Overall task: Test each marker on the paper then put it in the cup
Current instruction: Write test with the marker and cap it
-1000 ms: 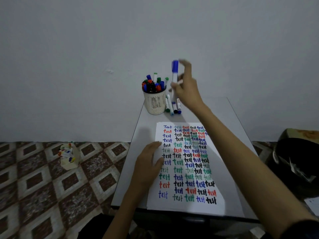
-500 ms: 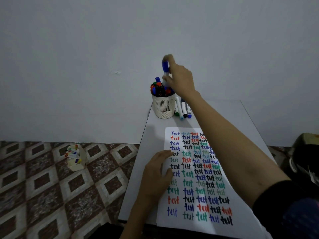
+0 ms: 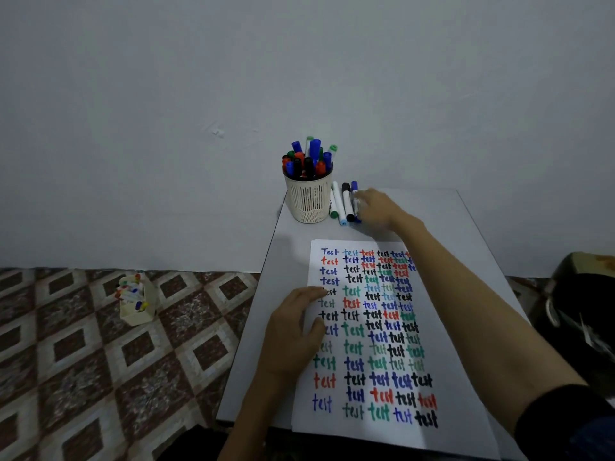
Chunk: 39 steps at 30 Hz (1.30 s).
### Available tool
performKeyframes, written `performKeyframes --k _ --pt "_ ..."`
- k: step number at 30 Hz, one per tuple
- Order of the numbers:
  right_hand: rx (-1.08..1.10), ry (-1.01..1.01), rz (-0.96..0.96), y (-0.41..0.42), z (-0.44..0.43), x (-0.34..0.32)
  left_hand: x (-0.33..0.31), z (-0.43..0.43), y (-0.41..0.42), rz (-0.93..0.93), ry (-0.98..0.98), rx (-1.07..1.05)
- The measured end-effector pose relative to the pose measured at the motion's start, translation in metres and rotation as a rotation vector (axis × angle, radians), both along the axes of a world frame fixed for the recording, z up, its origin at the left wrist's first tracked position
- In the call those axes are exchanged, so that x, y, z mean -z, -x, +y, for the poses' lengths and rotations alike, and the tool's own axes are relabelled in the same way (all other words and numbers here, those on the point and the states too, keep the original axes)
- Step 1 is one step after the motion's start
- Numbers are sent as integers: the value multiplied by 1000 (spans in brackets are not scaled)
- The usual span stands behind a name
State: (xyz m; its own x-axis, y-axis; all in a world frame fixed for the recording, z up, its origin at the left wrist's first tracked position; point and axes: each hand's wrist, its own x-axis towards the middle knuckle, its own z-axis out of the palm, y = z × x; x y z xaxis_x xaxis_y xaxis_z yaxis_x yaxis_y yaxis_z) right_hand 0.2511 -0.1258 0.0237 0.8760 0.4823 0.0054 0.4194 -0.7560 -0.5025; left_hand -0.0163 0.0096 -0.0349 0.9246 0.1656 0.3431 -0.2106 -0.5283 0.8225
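Two hands are over the table (image 3: 466, 227). At centre right of the frame the right hand (image 3: 379, 209) reaches to the row of loose markers, its fingers spread and its fingertips (image 3: 361, 199) touching the blue-capped marker (image 3: 354, 188) at the right end of the row; whether it has closed on that marker I cannot tell, as the hand is blurred and covers most of the barrel. Lower, at centre, the left hand (image 3: 293, 331) lies flat and released on the left edge of the paper (image 3: 366, 430), palm down, holding nothing.

Just left of the right hand, the black-capped marker (image 3: 347, 202), a light-blue-tipped marker (image 3: 339, 204) and a green-tipped marker (image 3: 332, 207) lie side by side on the table, close beside the cup (image 3: 309, 201). That cream slotted cup stands upright at the table's far left corner, crowded with markers whose blue, red, green and black caps point up.

Rows of the word "test" in blue, red, green and black fill the paper. In the left of the frame, on the patterned floor (image 3: 83, 361), stands a small box (image 3: 136, 304) of more markers. A dark bag (image 3: 582, 311) sits at the right edge.
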Motion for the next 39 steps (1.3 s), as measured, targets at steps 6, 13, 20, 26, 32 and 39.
performKeyframes --k 6,13,20,26,32,39 --pt "79 -87 -205 17 -12 37 0 0 0 -6 -1 0" --pt "219 -191 -325 34 -22 35 1 0 0 -7 -4 -5" --pt "297 -1100 -216 117 -30 -1 1 -1 1 -24 15 -17" --pt "71 -1199 234 220 -28 2 -7 -8 6 -55 -26 36" --pt "51 -1216 410 246 -21 17 -9 -14 15 -100 -236 98" --pt "-14 -1130 423 242 -27 16 -17 -15 24 -166 -300 127"
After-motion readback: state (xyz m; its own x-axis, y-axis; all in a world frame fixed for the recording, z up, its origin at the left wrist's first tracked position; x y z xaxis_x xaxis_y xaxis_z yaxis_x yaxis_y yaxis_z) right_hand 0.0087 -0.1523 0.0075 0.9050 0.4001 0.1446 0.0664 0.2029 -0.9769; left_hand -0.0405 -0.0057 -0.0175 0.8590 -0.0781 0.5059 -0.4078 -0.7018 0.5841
